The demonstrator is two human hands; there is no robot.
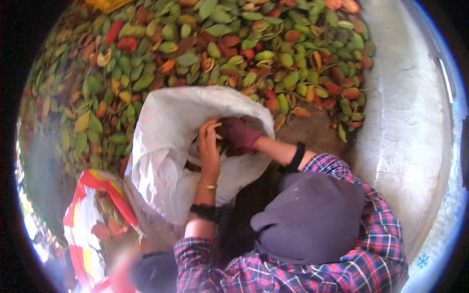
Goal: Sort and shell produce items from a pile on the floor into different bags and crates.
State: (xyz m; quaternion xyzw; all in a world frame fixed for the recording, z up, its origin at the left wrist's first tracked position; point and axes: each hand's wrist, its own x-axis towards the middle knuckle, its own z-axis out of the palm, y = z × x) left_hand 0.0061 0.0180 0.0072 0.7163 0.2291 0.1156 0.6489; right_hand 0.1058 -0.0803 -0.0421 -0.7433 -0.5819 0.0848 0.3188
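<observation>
A white woven sack [161, 110] gapes before me, its rim folded outward. My left hand [209, 144], bare with a bracelet at the wrist, reaches into the mouth with its fingers close together. Pale yellowish bits show by its fingertips; whether it grips them is unclear. Opposite it, my right hand [243, 135] wears a dark red glove and reaches inside from the right. Its fingers are in shadow and what they touch is hidden. Dark, indistinct contents [192, 166] show within the sack. Black bands circle both forearms.
A heap of green, red and orange oval fruits or husks [187, 58] spreads beyond the sack. A red, yellow and white sack [78, 227] holds more, beside a blurred person [154, 271]. Concrete ledge [399, 110] runs along the right. Grey head cloth [311, 216] and plaid shirt fill the lower right.
</observation>
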